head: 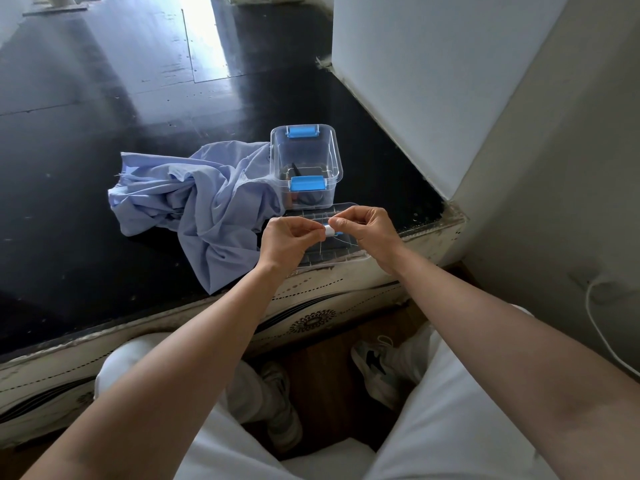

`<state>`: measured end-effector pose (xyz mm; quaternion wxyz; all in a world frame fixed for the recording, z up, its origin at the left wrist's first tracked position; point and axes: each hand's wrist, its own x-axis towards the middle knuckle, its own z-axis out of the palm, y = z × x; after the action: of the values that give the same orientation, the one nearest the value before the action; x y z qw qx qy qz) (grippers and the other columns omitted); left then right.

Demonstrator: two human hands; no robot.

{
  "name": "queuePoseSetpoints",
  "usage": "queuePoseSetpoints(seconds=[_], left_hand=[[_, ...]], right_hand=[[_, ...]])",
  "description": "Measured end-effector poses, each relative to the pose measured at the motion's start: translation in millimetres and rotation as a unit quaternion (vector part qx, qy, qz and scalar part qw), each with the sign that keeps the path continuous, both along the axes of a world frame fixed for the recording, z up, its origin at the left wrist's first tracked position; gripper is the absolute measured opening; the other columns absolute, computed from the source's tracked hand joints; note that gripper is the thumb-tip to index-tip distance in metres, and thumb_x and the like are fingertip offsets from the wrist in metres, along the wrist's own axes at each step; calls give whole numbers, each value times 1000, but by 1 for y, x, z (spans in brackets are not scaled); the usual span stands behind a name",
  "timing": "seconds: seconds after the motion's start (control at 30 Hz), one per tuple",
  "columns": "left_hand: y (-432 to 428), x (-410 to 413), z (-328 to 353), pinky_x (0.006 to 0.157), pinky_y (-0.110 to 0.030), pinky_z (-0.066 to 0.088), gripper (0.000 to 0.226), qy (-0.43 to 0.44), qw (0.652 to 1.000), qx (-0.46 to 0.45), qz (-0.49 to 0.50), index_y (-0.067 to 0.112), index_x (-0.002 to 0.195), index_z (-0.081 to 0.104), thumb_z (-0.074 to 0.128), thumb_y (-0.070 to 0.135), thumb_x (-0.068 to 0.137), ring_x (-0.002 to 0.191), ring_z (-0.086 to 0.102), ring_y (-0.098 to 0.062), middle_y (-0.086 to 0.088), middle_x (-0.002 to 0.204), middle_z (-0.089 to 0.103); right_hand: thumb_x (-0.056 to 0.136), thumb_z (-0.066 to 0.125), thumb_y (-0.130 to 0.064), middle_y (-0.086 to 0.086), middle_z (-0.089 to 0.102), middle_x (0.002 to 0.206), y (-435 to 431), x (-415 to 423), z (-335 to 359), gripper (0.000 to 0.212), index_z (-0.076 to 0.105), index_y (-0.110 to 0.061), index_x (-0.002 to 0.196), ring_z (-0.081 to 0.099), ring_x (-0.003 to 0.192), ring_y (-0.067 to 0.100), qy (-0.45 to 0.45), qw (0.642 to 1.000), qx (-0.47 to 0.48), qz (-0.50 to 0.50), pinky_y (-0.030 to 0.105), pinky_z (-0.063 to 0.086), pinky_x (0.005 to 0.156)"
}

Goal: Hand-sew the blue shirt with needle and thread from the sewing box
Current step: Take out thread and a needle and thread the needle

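The blue shirt (194, 199) lies crumpled on the black table, left of the clear sewing box (306, 161) with blue latches. The box's clear lid (325, 252) lies flat near the table's front edge. Above that lid my right hand (369, 232) pinches a small white thread spool (330, 231). My left hand (287, 242) pinches the thin white thread just left of the spool. A loose strand hangs down from the spool over the lid. I cannot make out a needle.
The black table (104, 98) stretches far to the left and back. A white wall block (433, 81) rises right of the box. A white cable (599, 327) hangs at the right. My legs and shoes sit below the table edge.
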<state>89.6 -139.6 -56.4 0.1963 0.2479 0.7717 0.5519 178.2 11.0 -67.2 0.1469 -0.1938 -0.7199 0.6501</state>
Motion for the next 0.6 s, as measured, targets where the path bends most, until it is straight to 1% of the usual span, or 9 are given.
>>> queuePoseSetpoints(seconds=[0.1,0.27,0.33,0.47,0.6], left_hand=[[0,0,0,77,-29,57,12,-2,1000,1,-3,22,84,76,80,13,77,67,67,-7,3,77,74],[1,-1,-1,76,-29,56,10,-3,1000,2,0,20,84,77,81,13,77,67,67,-7,2,77,75],[1,-1,-2,78,-32,58,10,0,1000,-1,1,22,83,77,81,14,77,68,68,-8,2,77,75],[1,-2,-3,82,-38,59,15,6,1000,-9,6,28,78,75,81,15,77,74,71,-15,3,79,75],[1,-2,-3,82,-42,59,17,2,1000,-11,9,29,76,74,81,13,77,76,72,-19,1,79,75]], right_hand=[[88,70,-16,1,69,81,0,0,1,11,72,-5,90,65,76,6,-3,1000,5,1,17,52,72],[88,70,-17,4,68,82,1,-1,2,13,72,-3,89,63,77,9,-7,1000,8,1,20,53,75],[88,70,-16,6,68,82,0,-2,2,14,72,-2,89,63,77,9,-8,1000,10,-1,19,53,74],[88,69,-15,6,67,82,0,-2,2,18,71,2,91,62,75,6,-12,1000,12,-1,17,52,72],[88,69,-16,3,67,79,0,-1,2,16,71,0,90,61,71,2,-19,1000,16,4,17,49,71]])
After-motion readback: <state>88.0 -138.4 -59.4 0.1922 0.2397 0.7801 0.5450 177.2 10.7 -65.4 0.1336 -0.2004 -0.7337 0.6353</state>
